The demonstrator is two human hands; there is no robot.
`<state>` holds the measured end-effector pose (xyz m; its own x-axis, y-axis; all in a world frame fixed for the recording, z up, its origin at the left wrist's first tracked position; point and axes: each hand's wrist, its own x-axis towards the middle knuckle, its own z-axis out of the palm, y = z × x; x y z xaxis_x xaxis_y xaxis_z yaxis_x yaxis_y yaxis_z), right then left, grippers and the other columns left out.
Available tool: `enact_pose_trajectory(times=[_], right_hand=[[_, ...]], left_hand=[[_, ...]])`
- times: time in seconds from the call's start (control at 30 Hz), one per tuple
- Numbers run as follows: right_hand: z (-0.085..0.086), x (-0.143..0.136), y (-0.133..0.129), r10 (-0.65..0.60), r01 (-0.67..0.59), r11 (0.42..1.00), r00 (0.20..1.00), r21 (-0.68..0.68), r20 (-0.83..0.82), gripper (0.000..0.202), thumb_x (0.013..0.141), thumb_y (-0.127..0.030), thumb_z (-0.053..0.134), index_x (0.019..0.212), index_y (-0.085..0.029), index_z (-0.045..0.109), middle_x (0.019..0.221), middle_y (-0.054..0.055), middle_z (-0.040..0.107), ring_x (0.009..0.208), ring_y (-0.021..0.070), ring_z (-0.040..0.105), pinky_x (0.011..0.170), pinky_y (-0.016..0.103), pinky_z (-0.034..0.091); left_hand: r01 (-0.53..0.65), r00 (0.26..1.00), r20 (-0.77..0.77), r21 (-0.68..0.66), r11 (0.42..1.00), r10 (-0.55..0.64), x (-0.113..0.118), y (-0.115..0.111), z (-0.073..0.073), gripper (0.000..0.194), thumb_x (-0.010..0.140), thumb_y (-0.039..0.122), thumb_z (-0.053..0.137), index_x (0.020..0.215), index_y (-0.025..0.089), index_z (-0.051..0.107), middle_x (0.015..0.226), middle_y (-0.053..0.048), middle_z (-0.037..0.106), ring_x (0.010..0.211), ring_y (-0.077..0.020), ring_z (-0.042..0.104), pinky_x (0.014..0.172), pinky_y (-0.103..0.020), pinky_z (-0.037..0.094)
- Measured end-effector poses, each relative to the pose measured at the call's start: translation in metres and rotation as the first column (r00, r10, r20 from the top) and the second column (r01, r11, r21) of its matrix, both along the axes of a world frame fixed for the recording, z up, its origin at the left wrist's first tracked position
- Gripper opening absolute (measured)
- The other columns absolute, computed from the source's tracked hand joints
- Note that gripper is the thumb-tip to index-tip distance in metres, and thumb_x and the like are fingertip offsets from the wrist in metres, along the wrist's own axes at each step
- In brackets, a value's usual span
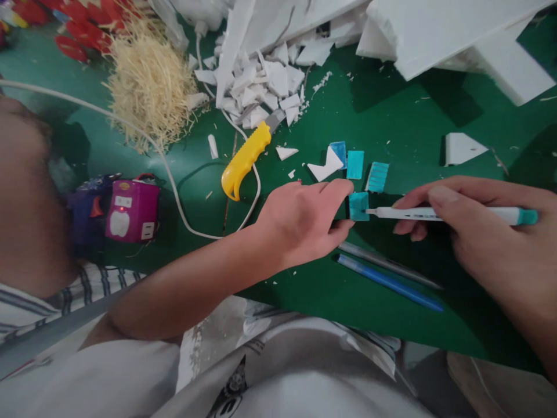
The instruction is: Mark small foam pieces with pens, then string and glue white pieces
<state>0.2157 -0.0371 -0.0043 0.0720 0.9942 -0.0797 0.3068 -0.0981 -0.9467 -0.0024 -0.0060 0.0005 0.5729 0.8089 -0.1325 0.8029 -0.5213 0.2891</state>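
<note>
My right hand (pixel 474 226) is closed around a white marker (pixel 409 213) with a teal end. The marker's tip touches a small teal foam square (pixel 358 206). My left hand (pixel 308 215) pinches that square's left edge between thumb and fingers. Just beyond it lie a plain teal piece (pixel 355 165), a striped teal piece (pixel 378 177) and a blue piece (pixel 338 154). A notched white foam scrap (pixel 325 166) sits against the blue one. Below the hands rest a blue pen (pixel 387 281) and a grey pen (pixel 391 265).
A yellow utility knife (pixel 247 159) lies blade out, near a white cable (pixel 169 162). Broken white foam (pixel 265 81) and large foam sheets (pixel 452 35) cover the back. On the left are a straw heap (pixel 150 87), a magenta socket cube (pixel 133 210) and another person's arm (pixel 32 191).
</note>
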Motion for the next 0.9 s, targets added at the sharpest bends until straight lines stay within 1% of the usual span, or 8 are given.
enact_pose_trajectory(times=[0.1, 0.23, 0.33, 0.4, 0.5, 0.57, 0.77, 0.9], right_hand=[[0.0015, -0.0020, 0.0002, 0.040, -0.040, 0.999, 0.999, -0.005, 0.029, 0.023, 0.087, -0.027, 0.070, 0.066, -0.025, 0.079, 0.055, 0.000, 0.068, 0.045, 0.0116, 0.060, 0.041, 0.022, 0.052], [0.0053, -0.0021, -0.0005, -0.015, 0.017, 0.999, 0.998, -0.050, 0.054, 0.024, 0.086, -0.031, 0.070, 0.064, -0.025, 0.078, 0.056, 0.001, 0.069, 0.045, 0.0127, 0.061, 0.042, 0.024, 0.053], [0.0061, 0.0005, 0.0003, -0.016, 0.021, 0.996, 0.998, -0.083, 0.054, 0.027, 0.085, -0.031, 0.071, 0.060, -0.024, 0.076, 0.050, 0.001, 0.065, 0.041, 0.0115, 0.056, 0.038, 0.023, 0.048], [0.0050, 0.0016, 0.0013, -0.004, 0.005, 0.998, 1.000, -0.055, 0.020, 0.026, 0.087, -0.032, 0.071, 0.062, -0.024, 0.077, 0.049, 0.000, 0.063, 0.040, 0.0115, 0.055, 0.038, 0.024, 0.046], [0.0025, 0.0008, 0.0018, 0.023, -0.023, 1.000, 1.000, 0.022, -0.019, 0.021, 0.090, -0.034, 0.070, 0.073, -0.025, 0.080, 0.058, 0.001, 0.069, 0.046, 0.0120, 0.059, 0.044, 0.026, 0.050], [0.0012, -0.0001, 0.0012, 0.031, -0.030, 0.998, 0.999, 0.052, -0.013, 0.021, 0.091, -0.034, 0.069, 0.076, -0.026, 0.081, 0.063, 0.001, 0.071, 0.048, 0.0114, 0.060, 0.047, 0.026, 0.051], [0.0001, 0.0005, -0.0014, 0.012, -0.011, 0.999, 0.999, -0.036, 0.044, 0.024, 0.087, -0.032, 0.070, 0.065, -0.026, 0.078, 0.052, 0.000, 0.065, 0.042, 0.0117, 0.056, 0.038, 0.024, 0.046], [0.0031, -0.0031, 0.0004, 0.004, -0.004, 1.000, 1.000, 0.012, 0.009, 0.023, 0.090, -0.031, 0.067, 0.072, -0.027, 0.079, 0.059, 0.000, 0.069, 0.046, 0.0115, 0.060, 0.044, 0.025, 0.050]], left_hand=[[-0.004, 1.000, 0.003, -0.004, 1.000, 0.004, -0.0003, -0.0004, -0.0001, 0.033, 0.093, 0.038, 0.065, 0.122, 0.022, 0.067, 0.062, 0.006, 0.058, 0.060, -0.0161, 0.061, 0.074, -0.029, 0.049], [-0.012, 1.000, 0.005, -0.011, 1.000, 0.012, -0.0004, -0.0005, -0.0007, 0.034, 0.092, 0.038, 0.066, 0.122, 0.023, 0.067, 0.062, 0.005, 0.059, 0.064, -0.0168, 0.064, 0.076, -0.030, 0.050], [-0.006, 1.000, 0.010, -0.015, 1.000, 0.006, -0.0005, -0.0003, -0.0008, 0.033, 0.093, 0.038, 0.066, 0.122, 0.022, 0.067, 0.063, 0.005, 0.060, 0.066, -0.0174, 0.065, 0.076, -0.030, 0.050], [-0.003, 1.000, 0.014, -0.013, 1.000, 0.003, -0.0006, -0.0004, -0.0007, 0.034, 0.093, 0.038, 0.065, 0.123, 0.022, 0.067, 0.063, 0.005, 0.060, 0.067, -0.0177, 0.066, 0.076, -0.030, 0.049], [-0.007, 1.000, 0.017, -0.007, 1.000, 0.007, -0.0007, -0.0008, -0.0009, 0.034, 0.094, 0.038, 0.065, 0.124, 0.023, 0.066, 0.063, 0.005, 0.060, 0.068, -0.0175, 0.066, 0.076, -0.030, 0.049], [-0.004, 1.000, 0.020, -0.004, 1.000, 0.004, -0.0008, -0.0011, -0.0013, 0.034, 0.094, 0.038, 0.065, 0.124, 0.023, 0.066, 0.063, 0.005, 0.060, 0.066, -0.0172, 0.065, 0.076, -0.030, 0.049], [0.002, 1.000, 0.012, -0.003, 1.000, -0.002, -0.0007, -0.0009, -0.0014, 0.033, 0.093, 0.038, 0.066, 0.122, 0.022, 0.067, 0.062, 0.006, 0.058, 0.061, -0.0165, 0.062, 0.073, -0.030, 0.048], [-0.002, 1.000, 0.015, 0.001, 1.000, 0.002, -0.0005, -0.0004, -0.0013, 0.033, 0.093, 0.039, 0.065, 0.122, 0.022, 0.067, 0.063, 0.005, 0.059, 0.063, -0.0165, 0.063, 0.073, -0.029, 0.049]])
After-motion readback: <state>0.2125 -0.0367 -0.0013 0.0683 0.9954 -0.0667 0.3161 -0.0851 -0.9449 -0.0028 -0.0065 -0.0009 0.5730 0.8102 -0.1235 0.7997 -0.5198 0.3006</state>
